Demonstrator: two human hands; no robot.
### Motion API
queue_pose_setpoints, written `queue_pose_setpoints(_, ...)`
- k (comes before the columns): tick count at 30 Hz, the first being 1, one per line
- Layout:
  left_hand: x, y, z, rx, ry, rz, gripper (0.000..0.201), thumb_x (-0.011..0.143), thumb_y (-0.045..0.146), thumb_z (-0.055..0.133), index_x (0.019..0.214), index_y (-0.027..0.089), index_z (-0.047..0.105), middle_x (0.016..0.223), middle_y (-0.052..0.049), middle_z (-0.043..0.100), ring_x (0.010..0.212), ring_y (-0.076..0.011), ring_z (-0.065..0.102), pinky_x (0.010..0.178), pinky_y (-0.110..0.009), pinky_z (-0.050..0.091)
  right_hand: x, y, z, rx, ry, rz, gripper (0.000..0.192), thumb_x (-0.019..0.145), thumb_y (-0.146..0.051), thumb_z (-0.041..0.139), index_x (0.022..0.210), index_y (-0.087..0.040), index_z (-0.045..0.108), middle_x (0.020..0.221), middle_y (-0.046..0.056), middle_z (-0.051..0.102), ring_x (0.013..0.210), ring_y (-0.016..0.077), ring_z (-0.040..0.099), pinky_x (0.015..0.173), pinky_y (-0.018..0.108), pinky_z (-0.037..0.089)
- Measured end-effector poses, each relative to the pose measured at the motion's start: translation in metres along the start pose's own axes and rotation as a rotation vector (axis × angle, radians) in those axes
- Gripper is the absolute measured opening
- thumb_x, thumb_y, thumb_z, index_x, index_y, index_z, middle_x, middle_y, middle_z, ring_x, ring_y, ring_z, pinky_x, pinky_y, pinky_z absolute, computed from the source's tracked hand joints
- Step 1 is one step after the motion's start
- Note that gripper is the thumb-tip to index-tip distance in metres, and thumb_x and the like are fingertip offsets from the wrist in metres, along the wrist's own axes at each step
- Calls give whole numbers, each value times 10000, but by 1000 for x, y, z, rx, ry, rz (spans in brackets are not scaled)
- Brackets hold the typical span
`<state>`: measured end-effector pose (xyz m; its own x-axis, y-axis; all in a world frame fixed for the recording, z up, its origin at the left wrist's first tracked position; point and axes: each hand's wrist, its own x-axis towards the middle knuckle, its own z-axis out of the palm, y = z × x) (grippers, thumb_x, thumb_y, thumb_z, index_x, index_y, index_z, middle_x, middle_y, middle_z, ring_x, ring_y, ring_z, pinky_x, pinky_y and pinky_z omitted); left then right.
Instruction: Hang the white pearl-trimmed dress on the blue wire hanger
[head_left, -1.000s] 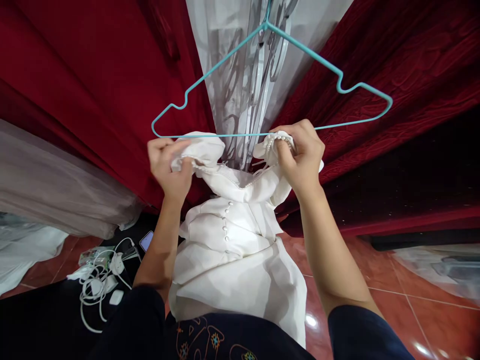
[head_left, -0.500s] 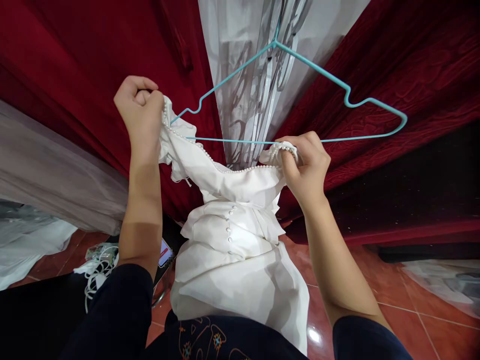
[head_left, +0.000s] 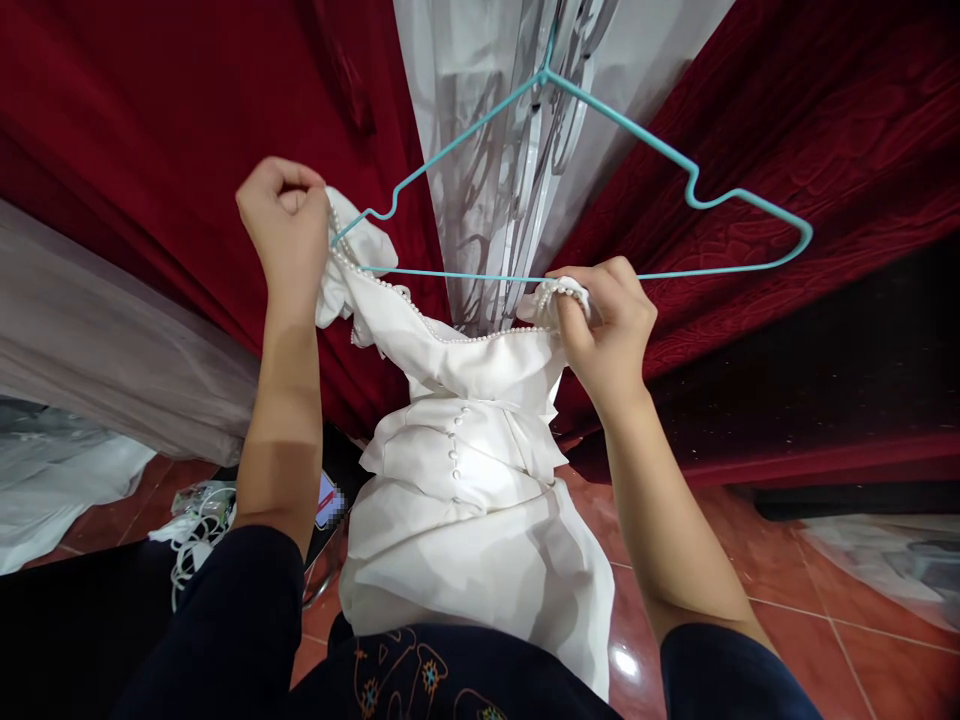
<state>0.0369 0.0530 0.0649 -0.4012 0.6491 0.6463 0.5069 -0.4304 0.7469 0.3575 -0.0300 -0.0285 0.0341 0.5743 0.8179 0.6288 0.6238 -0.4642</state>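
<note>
A white dress (head_left: 465, 480) with a pearl-trimmed neckline and a row of small buttons hangs down in front of me. My left hand (head_left: 285, 225) grips its left shoulder strap, raised over the left end of a teal wire hanger (head_left: 622, 125). My right hand (head_left: 604, 320) pinches the right strap just under the hanger's bottom bar. The hanger's hook runs out of view at the top.
Dark red velvet curtains (head_left: 787, 150) hang on both sides, with a sheer white curtain (head_left: 495, 150) between them. White cables and chargers (head_left: 199, 515) and a phone lie on the red tiled floor (head_left: 750, 600) at lower left. Grey-white fabric (head_left: 90, 370) lies at left.
My left hand has risen from beside the hanger's bottom bar up and left, carrying the left strap over the hanger's left end. The right hand has stayed nearly in place.
</note>
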Motion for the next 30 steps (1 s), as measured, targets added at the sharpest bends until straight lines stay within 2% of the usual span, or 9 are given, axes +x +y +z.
queue_pose_setpoints(4,14,18,18,-133,-88,269,307,786,-110,670,818,191,624,769,43,625,541,-70,482,534,-265,309,-3,-5,1,16,5,-2,215,1051,-318,576,1095,-256,777,930,31,648,882,174,667,852,349,569)
queue_pose_setpoints(7,16,7,32,-229,-180,450,389,845,283,922,1093,274,623,977,51,667,636,-84,539,517,-271,353,-4,-6,0,-8,10,3,232,1056,-335,565,1094,-258,781,936,33,655,889,176,672,837,338,566)
queue_pose_setpoints(10,-9,9,38,-323,-84,658,475,959,615,810,1274,328,599,1027,26,633,863,-117,628,623,-277,477,-3,-4,-1,-43,19,9,248,1061,-365,559,1095,-264,782,956,47,667,885,185,674,821,339,565)
queue_pose_setpoints(14,-75,41,40,-108,-308,604,96,1104,306,587,1125,266,672,1109,-45,686,1056,-194,675,961,-376,569,-3,0,1,-55,11,15,281,1070,-417,540,1087,-264,774,957,60,668,887,199,673,817,352,574)
queue_pose_setpoints(18,-125,55,54,179,-743,524,377,1112,178,406,1358,259,680,1289,-64,736,1228,-244,672,1117,-427,504,-4,1,4,-33,26,34,288,1075,-430,536,1106,-263,769,979,59,656,935,206,678,906,390,593)
queue_pose_setpoints(22,-138,50,63,221,-743,505,504,1099,95,331,1355,243,739,1202,-53,772,1160,-238,683,1112,-414,463,-11,-5,-1,-56,31,-56,300,1053,-358,559,1263,-284,760,1159,83,680,1138,246,693,1055,465,578)
queue_pose_setpoints(26,-135,52,53,222,-724,530,488,1122,118,363,1406,253,738,1162,-54,769,1082,-240,668,1061,-409,461,-21,5,-25,-130,422,-112,303,954,-302,660,1226,-242,779,1234,132,641,1209,301,655,969,483,573)
queue_pose_setpoints(29,-130,53,44,274,-727,549,435,1126,167,435,1437,241,731,1119,-59,754,1050,-255,653,1031,-424,456,-17,37,-55,-159,773,-29,84,810,-219,753,873,-212,698,890,66,583,797,183,572,679,367,455)
queue_pose_setpoints(30,-129,53,41,290,-733,552,430,1124,178,448,1446,241,727,1128,-61,750,1052,-258,648,1032,-430,452,-11,50,-65,-185,755,31,139,776,-177,758,775,-226,628,775,26,543,681,140,491,638,352,407)
